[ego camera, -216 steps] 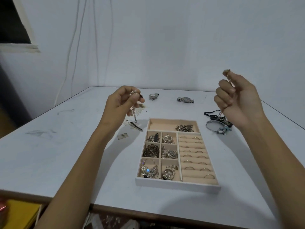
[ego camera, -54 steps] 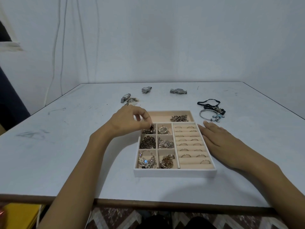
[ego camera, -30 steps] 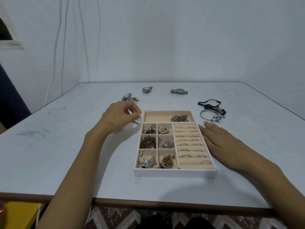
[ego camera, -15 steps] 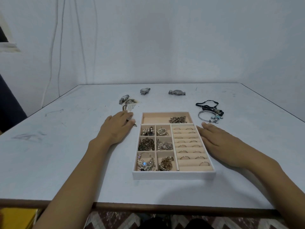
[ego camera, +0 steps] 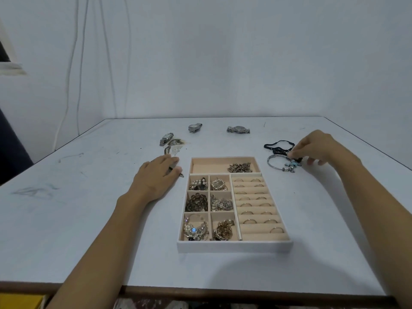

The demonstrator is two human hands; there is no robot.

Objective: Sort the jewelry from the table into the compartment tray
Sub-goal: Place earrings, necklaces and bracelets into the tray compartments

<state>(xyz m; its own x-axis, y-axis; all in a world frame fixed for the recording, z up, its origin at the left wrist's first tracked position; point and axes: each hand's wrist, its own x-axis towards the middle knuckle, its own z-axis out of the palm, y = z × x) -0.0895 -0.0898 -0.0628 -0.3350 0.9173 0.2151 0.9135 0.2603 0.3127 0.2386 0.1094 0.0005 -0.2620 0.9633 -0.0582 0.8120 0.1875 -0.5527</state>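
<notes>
- right hand (ego camera: 321, 146) has left the side of the tray (ego camera: 234, 245) and now pinches the black bracelet (ego camera: 275, 146), middle right.
- left hand (ego camera: 156, 177) rests flat, fingers straight.
- bracelet sorting likely begins.

Three watches (ego camera: 195, 127), two bracelets (ego camera: 276, 163), one tray (ego camera: 234, 244), two hands (ego camera: 156, 178), one table (ego camera: 89, 219).

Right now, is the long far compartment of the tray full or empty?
Mostly empty: the far compartment holds one small pile of metal pieces, at right.

Left hand (ego camera: 156, 176), right hand (ego camera: 318, 146) and forearms are bare.
</notes>
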